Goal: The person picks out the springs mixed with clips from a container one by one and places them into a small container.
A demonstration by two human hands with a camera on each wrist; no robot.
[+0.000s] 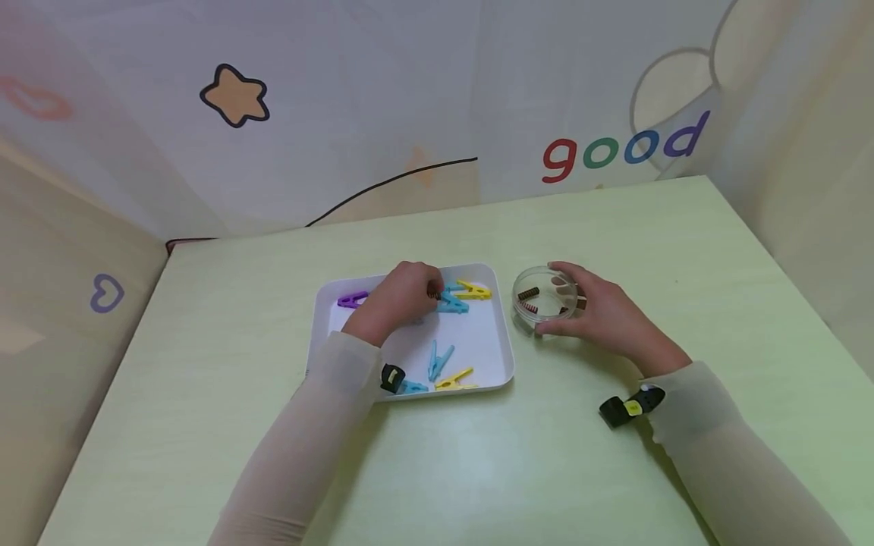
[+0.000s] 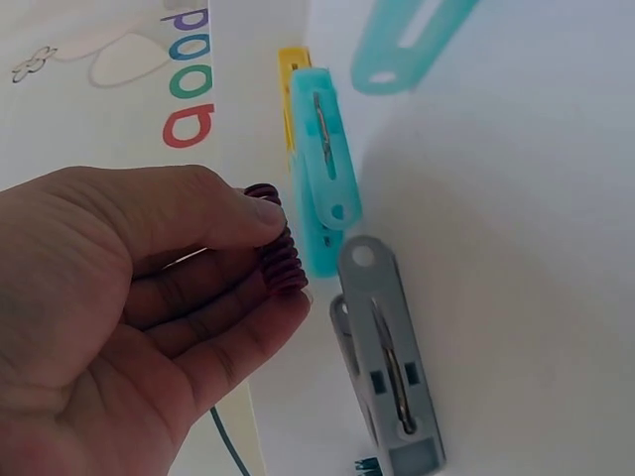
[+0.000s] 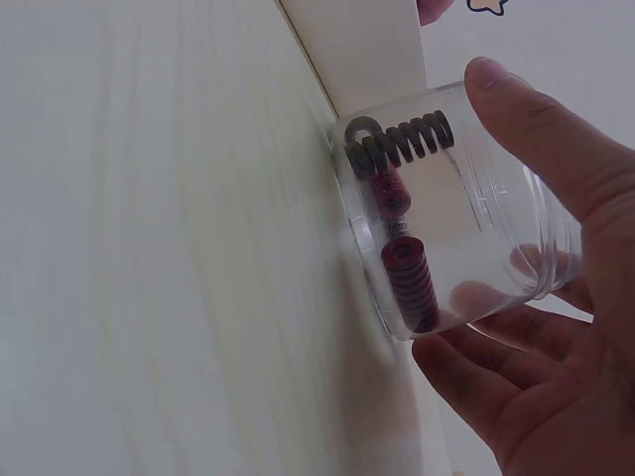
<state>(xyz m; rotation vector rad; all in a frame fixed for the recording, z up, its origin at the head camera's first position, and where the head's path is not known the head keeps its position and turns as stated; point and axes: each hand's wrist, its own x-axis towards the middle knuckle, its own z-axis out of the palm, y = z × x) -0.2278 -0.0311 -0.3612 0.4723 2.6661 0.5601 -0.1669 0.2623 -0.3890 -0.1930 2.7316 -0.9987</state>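
My left hand [image 1: 403,292] is over the far side of a white tray [image 1: 481,337], pinching a dark red coil spring [image 2: 283,248] between thumb and fingers. Close by the spring in the left wrist view are a grey clothespin [image 2: 392,362], a light blue clothespin [image 2: 325,149] and a yellow one behind it. Right of the tray, my right hand [image 1: 608,315] grips a clear round jar [image 3: 466,238] with thumb and fingers around its side. Inside that jar lie a black spring [image 3: 402,144] and red springs [image 3: 410,285].
Also in the tray are a purple clothespin [image 1: 351,300], a yellow clothespin [image 1: 454,381] and light blue clothespins, one [image 1: 440,362] near the front. The pale green table [image 1: 451,470] reaches back to a printed curtain [image 1: 382,106].
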